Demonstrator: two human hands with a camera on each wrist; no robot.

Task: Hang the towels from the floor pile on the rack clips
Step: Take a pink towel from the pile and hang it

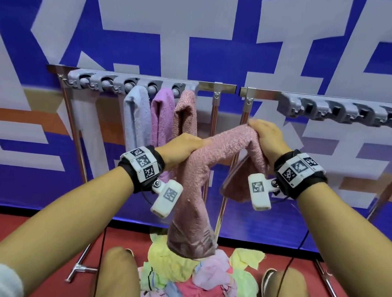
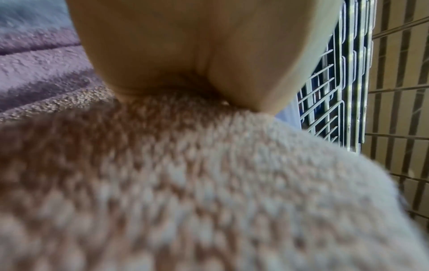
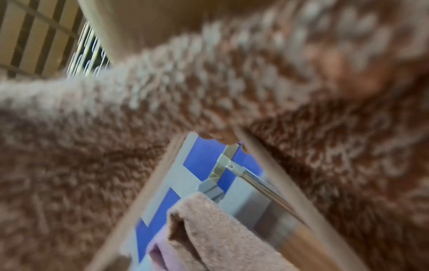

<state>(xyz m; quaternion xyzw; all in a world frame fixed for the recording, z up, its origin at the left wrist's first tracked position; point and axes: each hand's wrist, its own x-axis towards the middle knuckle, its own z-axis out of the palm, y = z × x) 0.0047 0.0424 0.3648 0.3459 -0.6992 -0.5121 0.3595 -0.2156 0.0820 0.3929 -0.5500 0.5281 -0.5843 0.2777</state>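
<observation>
A blue banner (image 1: 197, 44) hung behind the rack (image 1: 139, 78), 3 towels clipped. Both hands — left hand (image 1: 181, 147), right hand (image 1: 267, 137) — gripped the pink towel (image 1: 213, 158) above the pile (image 1: 199, 280); soft, limp — best held near an edge.

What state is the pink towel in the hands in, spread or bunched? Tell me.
Bunched, not spread. The pink towel is gathered into a rope between the left hand and right hand, ends dangling.

Blue banner wall (image 1: 267, 49) — big white lettering, orange bands, red floor (image 1: 11, 223)
</observation>
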